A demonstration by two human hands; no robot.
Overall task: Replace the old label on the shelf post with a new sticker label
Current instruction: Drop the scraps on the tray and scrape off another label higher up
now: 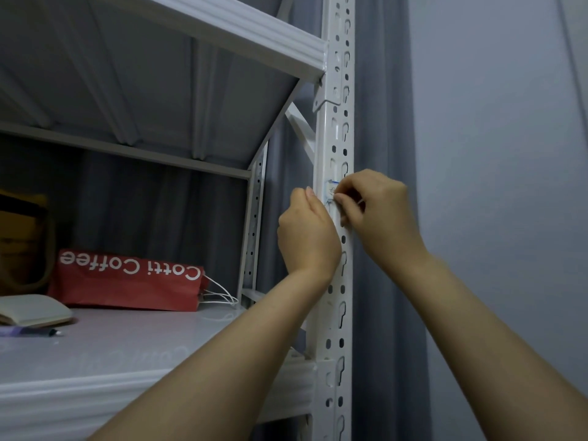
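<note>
A white perforated shelf post point(337, 128) runs top to bottom right of centre. A small white label point(329, 188) with a blue edge and dark writing is stuck on its front face at hand height. My right hand point(372, 211) presses thumb and forefinger onto the label's right edge, pinching at it. Curled into a loose fist, my left hand point(307, 230) rests against the post's left side just below the label, its thumb tip up near the label's corner. Most of the label's lower part is hidden by my fingers.
On the white shelf board point(121, 351) lie a red Cotti Coffee paper bag point(127, 281), an open notebook point(31, 310) and a pen point(38, 331). A yellow bag point(22, 240) stands at far left. Grey curtain point(381, 90) hangs behind the post; a plain wall point(493, 154) is right.
</note>
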